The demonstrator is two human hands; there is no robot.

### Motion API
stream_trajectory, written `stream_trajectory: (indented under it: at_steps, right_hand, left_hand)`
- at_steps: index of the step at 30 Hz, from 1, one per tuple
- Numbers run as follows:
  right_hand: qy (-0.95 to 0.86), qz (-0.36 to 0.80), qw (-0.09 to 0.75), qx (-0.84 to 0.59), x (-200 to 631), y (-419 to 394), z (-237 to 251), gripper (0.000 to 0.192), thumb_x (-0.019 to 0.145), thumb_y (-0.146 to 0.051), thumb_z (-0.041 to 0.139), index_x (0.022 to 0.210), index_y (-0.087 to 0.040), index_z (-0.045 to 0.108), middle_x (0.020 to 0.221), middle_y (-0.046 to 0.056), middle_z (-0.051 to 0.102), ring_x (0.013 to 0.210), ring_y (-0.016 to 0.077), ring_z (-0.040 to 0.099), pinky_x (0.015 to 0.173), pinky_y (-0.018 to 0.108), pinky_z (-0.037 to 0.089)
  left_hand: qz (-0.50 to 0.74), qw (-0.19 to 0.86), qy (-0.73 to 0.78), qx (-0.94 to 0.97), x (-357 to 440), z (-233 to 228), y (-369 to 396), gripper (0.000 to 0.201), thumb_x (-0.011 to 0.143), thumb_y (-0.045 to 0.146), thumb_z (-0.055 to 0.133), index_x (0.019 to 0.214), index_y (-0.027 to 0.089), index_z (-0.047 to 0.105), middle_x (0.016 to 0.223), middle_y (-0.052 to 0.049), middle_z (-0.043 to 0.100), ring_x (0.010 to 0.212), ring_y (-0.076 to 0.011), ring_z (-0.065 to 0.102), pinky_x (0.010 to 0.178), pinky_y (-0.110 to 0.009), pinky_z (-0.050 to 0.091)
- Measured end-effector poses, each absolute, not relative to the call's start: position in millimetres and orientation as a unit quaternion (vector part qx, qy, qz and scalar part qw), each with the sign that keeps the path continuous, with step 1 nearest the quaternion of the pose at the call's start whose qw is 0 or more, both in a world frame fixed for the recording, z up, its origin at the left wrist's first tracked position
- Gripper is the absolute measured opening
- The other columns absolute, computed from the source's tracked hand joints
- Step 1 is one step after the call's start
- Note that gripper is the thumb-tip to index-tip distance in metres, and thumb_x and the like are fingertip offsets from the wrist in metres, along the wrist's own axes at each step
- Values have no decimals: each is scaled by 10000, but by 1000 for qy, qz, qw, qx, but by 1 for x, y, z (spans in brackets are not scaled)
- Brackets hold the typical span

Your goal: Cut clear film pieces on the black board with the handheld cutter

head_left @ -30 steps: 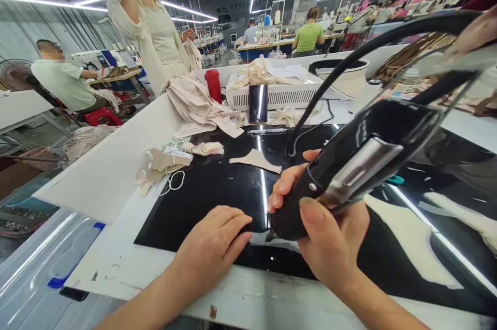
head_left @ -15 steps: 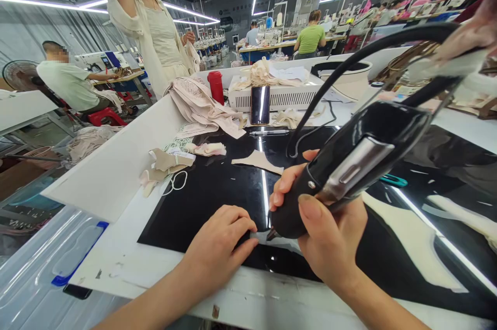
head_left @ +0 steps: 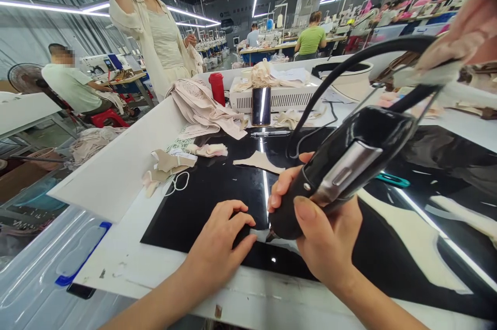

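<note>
R hand (head_left: 326,242) gripping black tool (head_left: 341,169), tip hidden, L hand (head_left: 221,242) fingers curled on black mat (head_left: 202,200)

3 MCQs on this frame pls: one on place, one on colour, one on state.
1. Where is the red bottle?
A. left of the white vented box
B. on the black mat
C. in the left hand

2. What colour is the handheld tool?
A. white
B. black with a silver strip
C. red

3. What is the left hand doing?
A. lifted in the air
B. gripping a cable
C. resting fingers down on the mat near the tool's tip

Key: 1 A, it stands beside the box's left end. 2 B, glossy black body in the right hand. 3 C, fingers touch the mat.
</note>
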State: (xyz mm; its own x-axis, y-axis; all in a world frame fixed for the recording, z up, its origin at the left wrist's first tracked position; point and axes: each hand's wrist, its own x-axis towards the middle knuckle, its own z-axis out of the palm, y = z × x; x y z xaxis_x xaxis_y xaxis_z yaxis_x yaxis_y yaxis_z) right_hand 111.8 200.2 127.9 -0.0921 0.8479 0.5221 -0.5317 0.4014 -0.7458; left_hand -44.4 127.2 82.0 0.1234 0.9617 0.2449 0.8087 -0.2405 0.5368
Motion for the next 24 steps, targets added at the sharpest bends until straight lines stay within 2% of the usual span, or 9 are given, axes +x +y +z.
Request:
stream_trajectory:
  at_steps: [4,8,20,24]
  right_hand:
    - [-517,530,654,-155,111,201,127,288,850,-370,769,1000,-268,545,825,-23,645,629,144,606,533,296,535]
    - [-509,534,657,-155,106,204,127,298,851,-344,769,1035,-265,548,818,-27,655,603,135,613,536,290,541]
    - [-515,539,649,-156,91,208,125,370,854,-366,755,1136,-286,530,820,-38,638,574,142,613,498,293,541]
    - [-516,532,653,-156,91,208,126,374,861,-354,749,1161,-278,539,815,-31,643,605,150,606,528,304,533]
  left_hand:
    - [285,133,611,727,-44,83,127,237,898,119,648,1101,233,607,1278,-90,530,1247,-285,492,1054,-524,477]
    - [284,153,611,723,-43,84,128,278,892,122,658,1137,233,591,1280,-96,538,1251,-290,488,1066,-540,469]
    - [300,159,607,718,-43,81,130,338,840,119,726,1131,226,591,1270,-77,572,1252,-278,497,1078,-493,474]
    - [296,122,596,736,-44,86,121,266,890,115,675,1120,215,588,1175,-64,609,1121,-244,572,968,-416,546]
